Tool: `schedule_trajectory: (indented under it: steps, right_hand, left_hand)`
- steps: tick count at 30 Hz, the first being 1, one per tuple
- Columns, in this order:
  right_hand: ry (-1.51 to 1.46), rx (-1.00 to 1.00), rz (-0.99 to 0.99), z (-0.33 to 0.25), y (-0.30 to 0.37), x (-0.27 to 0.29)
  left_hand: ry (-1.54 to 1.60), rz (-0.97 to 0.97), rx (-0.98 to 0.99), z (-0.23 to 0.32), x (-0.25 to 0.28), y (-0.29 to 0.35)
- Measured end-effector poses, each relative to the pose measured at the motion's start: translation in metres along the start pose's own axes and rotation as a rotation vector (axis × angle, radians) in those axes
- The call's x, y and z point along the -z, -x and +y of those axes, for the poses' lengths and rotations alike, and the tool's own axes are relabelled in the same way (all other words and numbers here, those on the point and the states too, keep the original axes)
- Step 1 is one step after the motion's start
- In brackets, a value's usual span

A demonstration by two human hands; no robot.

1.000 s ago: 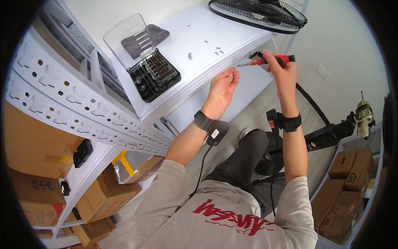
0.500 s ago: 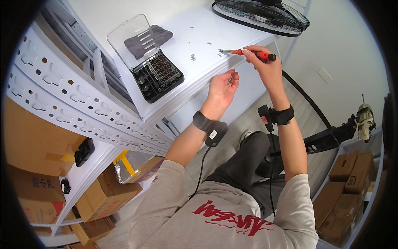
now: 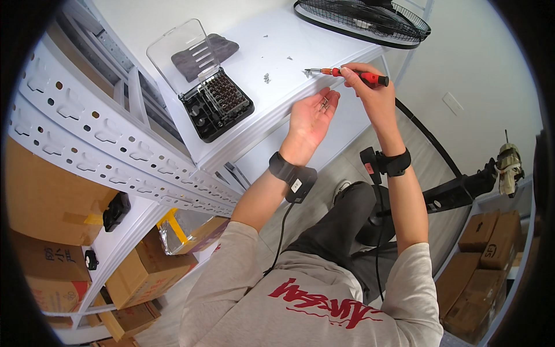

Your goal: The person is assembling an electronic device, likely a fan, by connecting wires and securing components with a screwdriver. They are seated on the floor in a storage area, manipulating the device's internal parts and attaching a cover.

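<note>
My right hand [image 3: 368, 87] grips a red and black screwdriver [image 3: 330, 72], held nearly level with its tip pointing left over the front edge of the white shelf. A few small screws [image 3: 306, 73] lie by the tip. Palm up, my left hand [image 3: 308, 122] is cupped just below the shelf edge, cradling small metal screws [image 3: 325, 104] at its partly curled fingers. To its left on the shelf, a black screwdriver bit case [image 3: 226, 115] stands with its clear lid raised. Another little pile of screws [image 3: 266, 78] lies between the case and the screwdriver.
A dark grey cloth pouch [image 3: 224, 48] lies behind the case lid. At the back right sits a black fan grille [image 3: 399, 26]. White perforated shelving [image 3: 104, 136] rises at left, with cardboard boxes [image 3: 144, 272] below. More boxes [image 3: 477, 277] and a black fan stand [image 3: 457, 194] are right.
My left hand has turned and its fingers have opened out somewhat, showing more of the screws. The screwdriver has shifted slightly right with my right hand.
</note>
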State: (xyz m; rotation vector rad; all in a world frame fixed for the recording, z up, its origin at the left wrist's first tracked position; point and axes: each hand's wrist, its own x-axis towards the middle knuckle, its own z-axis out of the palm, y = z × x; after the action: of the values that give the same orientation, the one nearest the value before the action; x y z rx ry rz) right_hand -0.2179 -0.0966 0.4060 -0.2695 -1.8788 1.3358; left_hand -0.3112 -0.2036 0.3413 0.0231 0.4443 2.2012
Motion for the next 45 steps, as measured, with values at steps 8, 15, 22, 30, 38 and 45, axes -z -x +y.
schedule_trajectory:
  steps: [8, 15, 22, 30, 38, 45]
  right_hand:
    - [-0.080, 0.032, 0.059, -0.003, 0.006, 0.008]
    - [0.001, -0.061, 0.040, -0.001, 0.019, 0.030]
    - [0.026, -0.080, 0.034, 0.007, 0.022, 0.034]
    - [-0.004, -0.065, 0.144, 0.017, 0.010, 0.038]
    - [0.203, 0.105, -0.048, -0.013, -0.016, -0.005]
    - [0.240, 0.155, -0.089, 0.001, -0.032, -0.028]
  left_hand:
    - [0.027, 0.003, -0.069, 0.001, -0.014, 0.011]
    - [0.012, -0.057, -0.090, -0.004, -0.014, 0.010]
    - [-0.201, -0.046, -0.155, -0.015, 0.004, -0.004]
    - [-0.356, 0.046, -0.079, -0.020, 0.028, -0.016]
    - [-0.296, 0.142, 0.039, -0.023, 0.049, -0.030]
    - [-0.287, 0.156, 0.109, -0.020, 0.059, -0.028]
